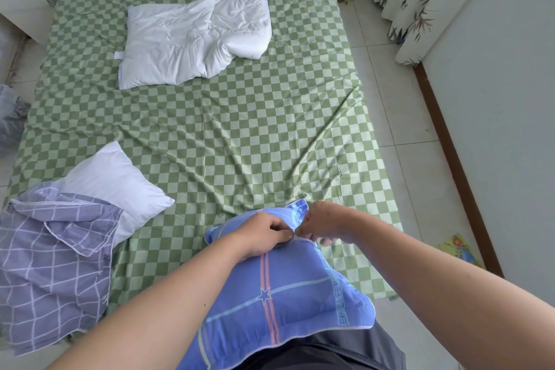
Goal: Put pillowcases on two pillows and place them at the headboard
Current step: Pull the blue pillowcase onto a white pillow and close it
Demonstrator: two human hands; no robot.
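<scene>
Pillowcase edge between both hands

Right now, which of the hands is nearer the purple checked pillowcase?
Left. The left hand pinches the blue pillowcase on the side toward the purple checked pillowcase; the right hand is beyond it, farther away.

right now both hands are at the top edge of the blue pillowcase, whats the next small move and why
Probably finish closing that open end: the left hand and right hand pinch the far edge of the blue pillowcase, which already looks filled. The white pillow beside the purple checked pillowcase comes after.
</scene>
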